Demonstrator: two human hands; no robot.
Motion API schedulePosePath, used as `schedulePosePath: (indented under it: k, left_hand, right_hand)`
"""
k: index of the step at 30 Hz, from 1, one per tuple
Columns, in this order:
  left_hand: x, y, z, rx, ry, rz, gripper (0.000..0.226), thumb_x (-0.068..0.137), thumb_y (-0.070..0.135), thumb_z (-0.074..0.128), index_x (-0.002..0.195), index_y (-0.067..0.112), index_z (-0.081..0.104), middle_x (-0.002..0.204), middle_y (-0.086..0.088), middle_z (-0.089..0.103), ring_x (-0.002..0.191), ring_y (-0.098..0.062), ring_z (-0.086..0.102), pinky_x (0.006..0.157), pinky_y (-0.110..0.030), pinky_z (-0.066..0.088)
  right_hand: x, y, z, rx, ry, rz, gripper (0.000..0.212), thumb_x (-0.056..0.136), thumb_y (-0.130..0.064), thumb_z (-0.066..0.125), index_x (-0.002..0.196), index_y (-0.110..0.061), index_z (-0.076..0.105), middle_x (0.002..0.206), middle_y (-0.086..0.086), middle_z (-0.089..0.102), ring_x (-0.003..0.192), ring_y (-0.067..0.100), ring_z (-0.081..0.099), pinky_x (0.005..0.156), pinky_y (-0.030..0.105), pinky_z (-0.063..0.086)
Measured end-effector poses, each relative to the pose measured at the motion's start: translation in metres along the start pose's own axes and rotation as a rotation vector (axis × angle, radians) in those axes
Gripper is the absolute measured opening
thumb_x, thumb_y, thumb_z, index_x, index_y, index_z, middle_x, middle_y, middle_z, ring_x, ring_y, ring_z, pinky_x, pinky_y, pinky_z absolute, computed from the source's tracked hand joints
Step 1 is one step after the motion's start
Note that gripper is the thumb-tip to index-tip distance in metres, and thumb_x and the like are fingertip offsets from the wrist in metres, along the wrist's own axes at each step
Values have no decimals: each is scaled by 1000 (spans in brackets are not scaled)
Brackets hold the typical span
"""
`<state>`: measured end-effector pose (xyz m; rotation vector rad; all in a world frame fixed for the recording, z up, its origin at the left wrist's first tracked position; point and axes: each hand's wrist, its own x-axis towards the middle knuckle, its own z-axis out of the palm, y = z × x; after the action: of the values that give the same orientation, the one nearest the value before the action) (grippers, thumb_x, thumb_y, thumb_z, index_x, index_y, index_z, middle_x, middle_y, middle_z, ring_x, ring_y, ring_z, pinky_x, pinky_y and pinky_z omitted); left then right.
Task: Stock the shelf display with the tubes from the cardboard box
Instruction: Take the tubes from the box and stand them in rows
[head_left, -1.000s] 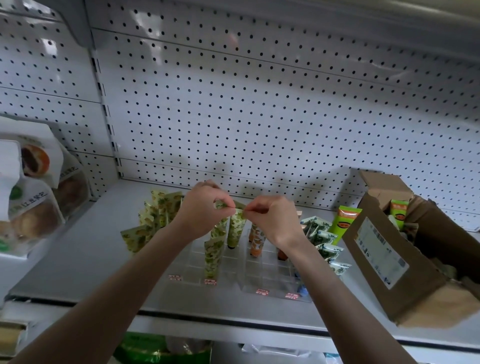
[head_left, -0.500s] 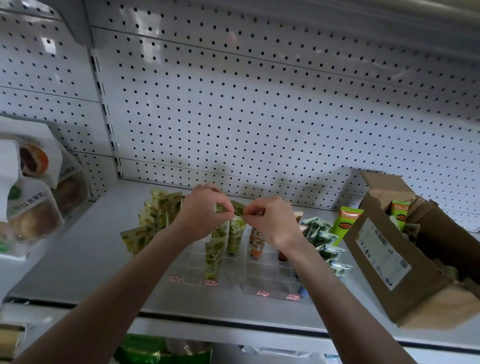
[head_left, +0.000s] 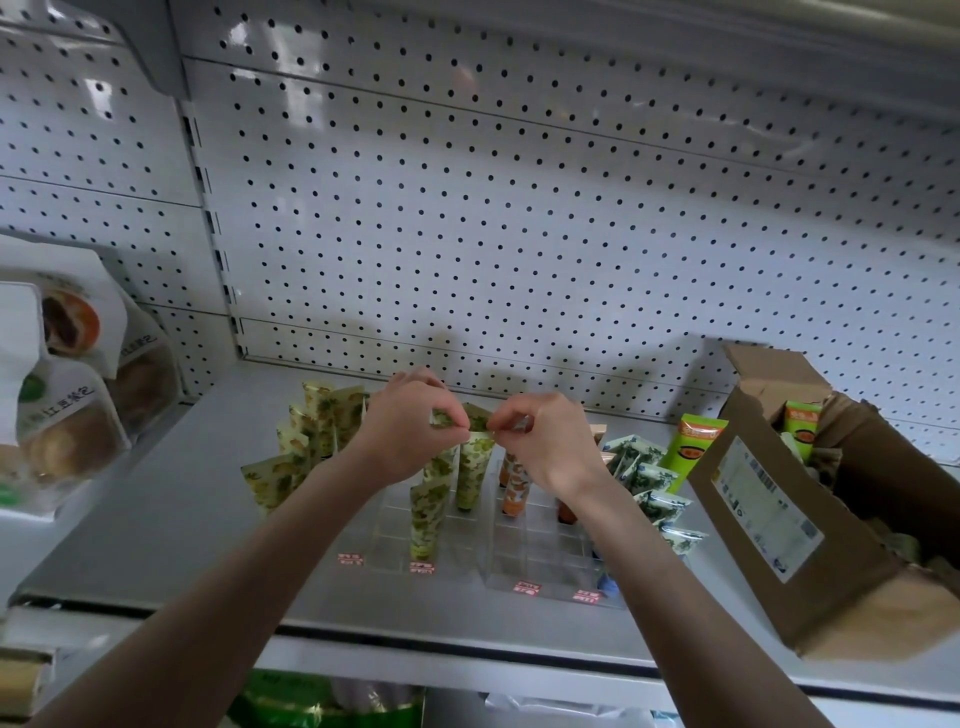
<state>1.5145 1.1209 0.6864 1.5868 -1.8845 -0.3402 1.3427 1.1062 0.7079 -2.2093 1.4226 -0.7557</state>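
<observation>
A clear acrylic display rack (head_left: 540, 566) stands on the grey shelf (head_left: 156, 525). In it stand green floral tubes (head_left: 427, 519) and orange tubes (head_left: 514, 488), caps down. My left hand (head_left: 410, 431) and my right hand (head_left: 545, 441) meet above the rack's back rows. Both pinch the crimped top edge of one upright green floral tube (head_left: 474, 467). The open cardboard box (head_left: 810, 525) sits at the right with a green-and-orange tube (head_left: 802, 421) sticking up inside.
More green floral tubes (head_left: 317, 436) stand left of the rack. Blue-and-white tubes (head_left: 649, 488) and a bright green tube (head_left: 693, 447) lie between rack and box. Packaged pastries (head_left: 67, 415) hang at the left. Pegboard forms the back wall.
Both hands stay pinched on the same tube top; they have shifted only slightly, and the view has barely moved.
</observation>
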Motion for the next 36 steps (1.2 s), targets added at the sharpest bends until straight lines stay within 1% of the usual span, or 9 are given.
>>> schedulePosePath:
  k: [6,9,12,17,20,24,28,31,36]
  left_hand:
    - [-2,4,-1,-38,8,-2,11,76,34,70,72,41,63,88,13,60,99,-13,50,94,-44,39]
    - [-3,7,-3,-58,57,31,2,76,27,72,77,26,72,80,18,57,95,-12,51,91,-40,41]
    - [-2,12,-5,-61,86,81,7,77,22,73,82,17,74,77,16,58,90,-12,52,88,-36,42]
    - [1,30,-8,-130,99,53,6,81,25,69,86,21,71,83,18,56,84,-2,51,70,-7,34]
    - [5,47,-2,-221,96,38,11,83,23,67,93,20,70,91,10,62,86,4,54,67,-2,36]
    - [9,73,11,-364,76,54,15,82,18,69,96,16,70,95,3,66,87,0,59,74,-3,42]
    - [14,101,26,-416,29,104,16,83,19,67,99,16,69,96,6,67,88,-1,60,77,-8,46]
    - [17,124,40,-449,5,137,18,84,20,67,102,17,67,95,7,66,89,-4,61,81,-12,47]
    - [24,157,70,-481,-21,177,19,82,21,69,101,18,68,96,4,67,89,-6,61,82,-18,48]
  right_hand:
    - [-1,3,-1,14,8,-6,10,81,-10,70,86,-17,74,77,-11,63,63,-7,49,69,14,41]
    - [-2,2,-5,43,14,5,12,82,-8,68,87,-17,74,75,-14,62,63,-6,50,66,11,43]
    - [-2,3,-12,84,26,8,11,83,-9,68,89,-16,73,76,-12,62,62,-4,52,63,8,44]
    - [-8,8,-32,145,131,-27,8,84,-10,67,86,-15,73,79,-11,65,70,-3,57,66,4,43]
    - [-14,17,-51,186,204,-20,6,84,-12,67,87,-14,72,78,-11,65,72,-2,59,68,9,45]
    - [-24,37,-77,224,273,19,5,84,-15,68,88,-14,71,78,-15,66,69,-7,59,68,10,46]
    - [-36,59,-105,234,340,50,5,83,-13,69,87,-14,72,77,-10,68,71,0,61,70,13,47]
    - [-45,75,-128,237,365,70,12,83,-14,70,94,-10,73,86,-2,71,79,8,65,77,19,50]
    - [-63,106,-168,220,405,106,12,83,-16,70,94,-11,73,84,-6,70,74,0,62,73,15,47]
